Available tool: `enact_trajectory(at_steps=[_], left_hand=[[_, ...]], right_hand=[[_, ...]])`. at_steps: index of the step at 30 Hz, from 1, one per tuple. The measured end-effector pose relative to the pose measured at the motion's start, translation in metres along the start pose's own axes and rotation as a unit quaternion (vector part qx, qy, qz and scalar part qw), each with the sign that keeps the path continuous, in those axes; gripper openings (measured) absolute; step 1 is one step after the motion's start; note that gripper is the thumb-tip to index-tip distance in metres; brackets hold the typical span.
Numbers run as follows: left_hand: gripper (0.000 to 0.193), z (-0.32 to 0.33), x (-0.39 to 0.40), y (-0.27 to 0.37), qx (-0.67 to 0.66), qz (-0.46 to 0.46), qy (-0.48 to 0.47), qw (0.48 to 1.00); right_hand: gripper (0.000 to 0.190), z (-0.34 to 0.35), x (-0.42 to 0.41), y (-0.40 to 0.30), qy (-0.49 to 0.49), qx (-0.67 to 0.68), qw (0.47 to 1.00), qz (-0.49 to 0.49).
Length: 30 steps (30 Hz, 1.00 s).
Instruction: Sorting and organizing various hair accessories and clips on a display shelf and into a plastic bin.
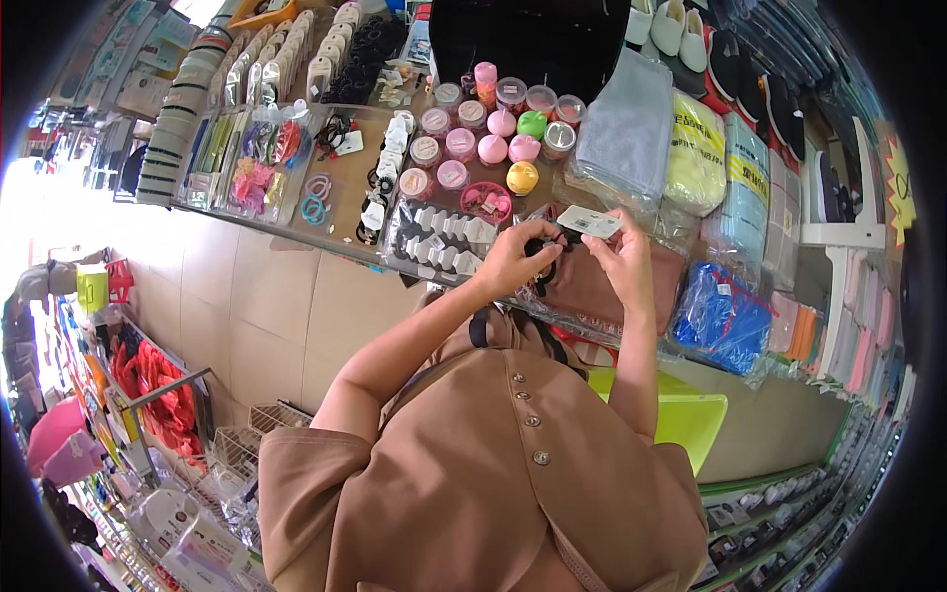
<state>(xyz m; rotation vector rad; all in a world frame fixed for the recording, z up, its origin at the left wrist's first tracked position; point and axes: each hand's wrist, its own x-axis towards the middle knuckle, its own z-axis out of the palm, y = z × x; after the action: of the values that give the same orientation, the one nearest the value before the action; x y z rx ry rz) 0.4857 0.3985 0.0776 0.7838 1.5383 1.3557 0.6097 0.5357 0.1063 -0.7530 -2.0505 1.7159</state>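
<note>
My right hand [623, 255] pinches a white card [590, 221] that bears a printed code, between thumb and fingers. Close on its left, my left hand [521, 255] has its fingers curled on dark hair ties [546, 268], which hang below the fingers. Some dark strands lie between the two hands, by the card's lower edge; whether they are fixed to the card I cannot tell. Beneath the hands is a brown plastic-wrapped package [629, 285]. Left of it lie white cards with dark hair ties [444, 240] in clear film, and a pink round basket [486, 202] of small items stands behind.
Several lidded jars [460, 144] and a yellow round container [522, 177] stand beyond my hands. Wrapped towels [625, 126] and a blue wrapped package [721, 318] are at the right. A green plastic stool [688, 422] is beside my body. Wire baskets [237, 451] stand at lower left.
</note>
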Motion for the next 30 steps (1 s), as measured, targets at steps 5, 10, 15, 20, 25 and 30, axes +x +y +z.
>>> enact_trajectory(at_steps=[5,10,15,20,25,30], left_hand=[[0.018,0.003,-0.004,-0.01,-0.016,0.025,0.047,0.998],[0.02,-0.01,-0.02,-0.017,-0.018,-0.012,0.088,0.996],[0.023,-0.061,-0.044,-0.029,-0.04,-0.009,0.137,0.99],[0.017,-0.144,-0.065,-0.056,-0.079,-0.038,0.256,0.963],[0.017,-0.229,-0.096,-0.077,-0.095,-0.049,0.349,0.931],[0.02,-0.273,-0.112,-0.09,-0.079,-0.109,0.335,0.933]], right_hand=[[0.013,0.005,0.006,0.014,-0.032,0.011,0.999,-0.016],[0.014,0.014,0.018,0.014,-0.066,0.041,0.995,0.06],[0.018,0.053,0.037,0.015,-0.057,0.071,0.994,0.066],[0.009,0.1,0.058,0.024,-0.071,0.135,0.986,0.071],[0.016,0.166,0.089,0.018,-0.1,0.23,0.959,0.135],[0.035,0.245,0.111,0.011,-0.154,0.022,0.985,0.072]])
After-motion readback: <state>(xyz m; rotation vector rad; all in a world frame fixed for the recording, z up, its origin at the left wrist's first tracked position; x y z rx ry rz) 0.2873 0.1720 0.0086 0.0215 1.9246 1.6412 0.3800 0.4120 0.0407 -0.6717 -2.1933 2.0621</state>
